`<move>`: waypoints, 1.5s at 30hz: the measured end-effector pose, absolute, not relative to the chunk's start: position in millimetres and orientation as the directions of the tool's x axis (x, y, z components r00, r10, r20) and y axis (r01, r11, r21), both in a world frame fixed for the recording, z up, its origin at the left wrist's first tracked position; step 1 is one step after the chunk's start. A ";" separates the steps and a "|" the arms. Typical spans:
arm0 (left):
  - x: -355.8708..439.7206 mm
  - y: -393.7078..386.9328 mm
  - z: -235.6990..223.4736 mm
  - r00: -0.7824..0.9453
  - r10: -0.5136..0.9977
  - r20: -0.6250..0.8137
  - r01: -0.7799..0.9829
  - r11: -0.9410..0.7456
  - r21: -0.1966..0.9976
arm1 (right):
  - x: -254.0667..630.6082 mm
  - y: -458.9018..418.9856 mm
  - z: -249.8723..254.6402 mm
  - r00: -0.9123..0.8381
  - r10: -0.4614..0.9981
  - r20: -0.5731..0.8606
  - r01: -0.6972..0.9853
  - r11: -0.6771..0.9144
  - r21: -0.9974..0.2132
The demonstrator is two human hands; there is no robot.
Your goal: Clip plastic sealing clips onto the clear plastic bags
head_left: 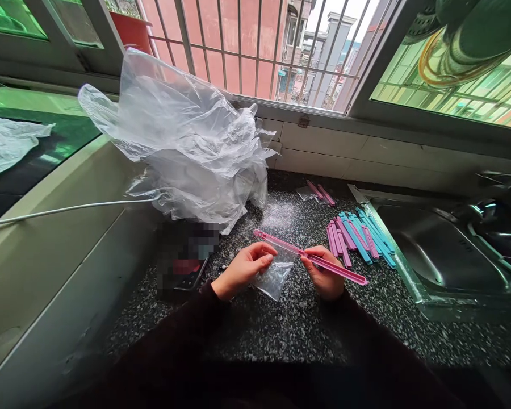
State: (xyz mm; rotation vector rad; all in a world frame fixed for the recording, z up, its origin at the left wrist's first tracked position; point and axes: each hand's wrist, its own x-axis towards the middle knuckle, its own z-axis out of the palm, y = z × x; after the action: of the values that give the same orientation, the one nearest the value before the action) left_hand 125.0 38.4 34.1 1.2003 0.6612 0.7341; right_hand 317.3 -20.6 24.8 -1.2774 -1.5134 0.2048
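Observation:
My right hand (325, 274) is closed around a long pink bag-sealing clip (336, 267), gripping it near its middle. The clip is unfolded into one slanting strip, its upper end at the left. A small clear plastic bag (276, 278) hangs below the clip's left half, its top edge along the strip. My left hand (247, 266) is closed, thumb and forefinger pinched at the bag's left edge. Right of my hands lies a pile of pink clips (338, 238) and blue clips (354, 238) on the speckled counter.
Large crumpled clear plastic bags (187, 147) stand at the back left. A blurred-out dark phone (191, 278) lies left of my hands, and a white cable (68, 211) runs leftward. Farther back are two pink clips (326, 195) on clear plastic. A steel sink (443, 244) borders the right.

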 end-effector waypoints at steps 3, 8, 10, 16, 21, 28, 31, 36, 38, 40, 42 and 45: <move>125.9 37.9 33.5 0.583 0.808 -0.089 -0.132 0.202 0.970 | 314.1 -24.1 25.6 0.150 0.782 0.605 0.580 0.425 -0.694; 127.2 37.7 31.0 0.569 0.812 -0.129 -0.110 0.231 0.967 | 312.3 -26.6 25.7 0.131 0.788 0.601 0.555 0.444 -0.703; 127.6 37.9 30.1 0.562 0.816 -0.131 -0.113 0.233 0.966 | 311.6 -26.8 25.9 0.129 0.792 0.596 0.546 0.445 -0.709; 128.9 37.2 29.7 0.546 0.824 -0.153 -0.176 0.291 0.940 | 310.4 -25.7 23.9 0.132 0.809 0.573 0.528 0.432 -0.731; 131.6 37.3 24.2 0.508 0.843 -0.178 -0.251 0.343 0.905 | 309.5 -25.4 23.0 0.129 0.822 0.555 0.536 0.413 -0.737; 133.7 35.7 25.5 0.460 0.859 -0.223 -0.318 0.394 0.862 | 310.1 -26.1 26.7 0.108 0.824 0.556 0.544 0.419 -0.727; 132.4 35.1 27.9 0.454 0.861 -0.231 -0.322 0.401 0.858 | 311.2 -25.8 24.6 0.078 0.821 0.565 0.524 0.448 -0.724; 131.1 35.0 26.9 0.452 0.864 -0.220 -0.323 0.389 0.863 | 310.8 -24.4 18.2 0.066 0.767 0.638 0.457 0.545 -0.702; 131.4 34.9 26.1 0.447 0.869 -0.212 -0.329 0.380 0.864 | 310.3 -24.2 18.8 0.052 0.764 0.643 0.471 0.549 -0.690; 132.3 34.7 25.2 0.438 0.876 -0.203 -0.339 0.370 0.865 | 309.9 -24.3 21.7 0.026 0.757 0.652 0.500 0.555 -0.664; 133.4 34.4 24.1 0.430 0.879 -0.206 -0.346 0.371 0.862 | 309.5 -24.7 25.5 0.004 0.747 0.665 0.526 0.564 -0.636; 134.9 34.1 21.9 0.438 0.870 -0.227 -0.343 0.395 0.852 | 308.7 -25.8 29.8 0.005 0.737 0.676 0.562 0.557 -0.612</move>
State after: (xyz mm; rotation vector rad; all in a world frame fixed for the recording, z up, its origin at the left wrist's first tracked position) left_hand 134.9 34.1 21.9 0.8233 0.7588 0.8706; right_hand 308.7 -25.8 29.8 -1.1038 -1.6677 0.1948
